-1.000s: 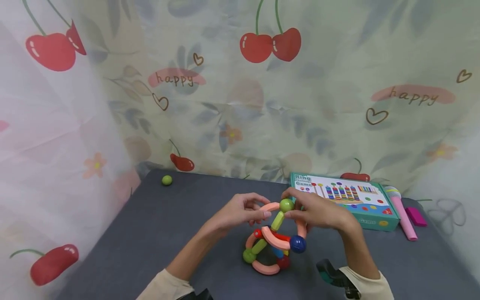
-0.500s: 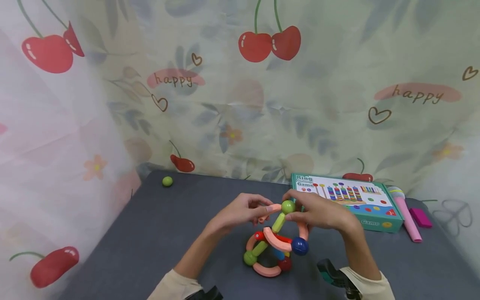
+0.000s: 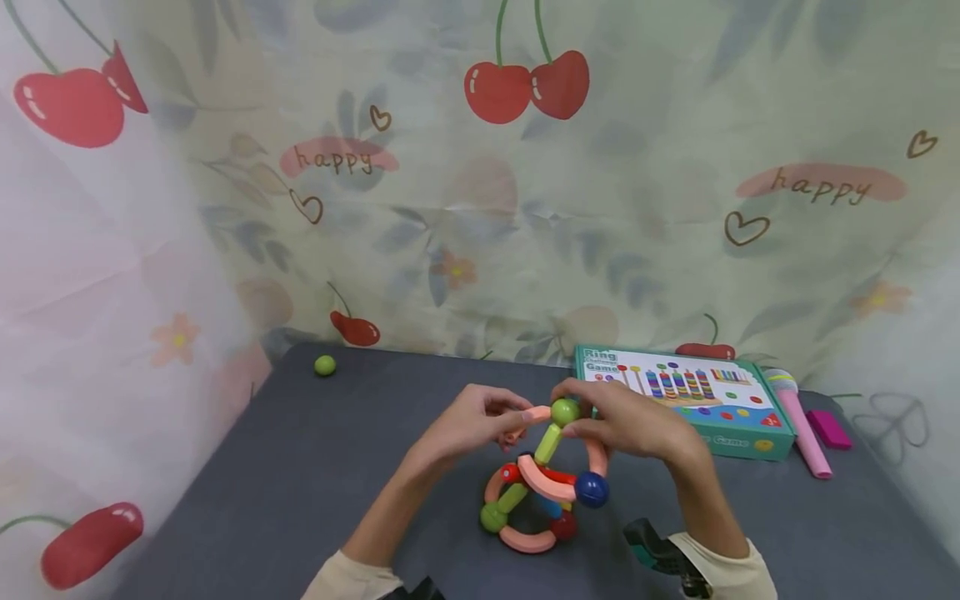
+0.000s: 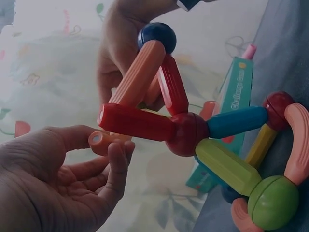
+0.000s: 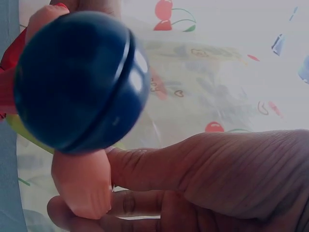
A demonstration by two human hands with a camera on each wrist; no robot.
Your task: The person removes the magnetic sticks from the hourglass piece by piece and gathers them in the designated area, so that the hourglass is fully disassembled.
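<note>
A magnetic stick-and-ball structure stands on the dark table, made of colored balls and straight and curved rods. At its top in the head view is a green ball, held by my right hand with thumb and fingers. My left hand pinches a curved salmon rod whose one end meets that ball; the left wrist view shows its free end between thumb and fingers. Lower down are a blue ball, a dark red ball and another green ball. The blue ball fills much of the right wrist view.
Behind my right hand lies a teal game box, with a pink toy microphone and a magenta block beside it. A loose green ball sits at the table's far left corner. Printed curtains hang behind the table.
My left thumb has come onto the curved salmon rod, and the rod has turned so its free end points downward. The right hand keeps its hold on the top ball. The head view shifts slightly.
</note>
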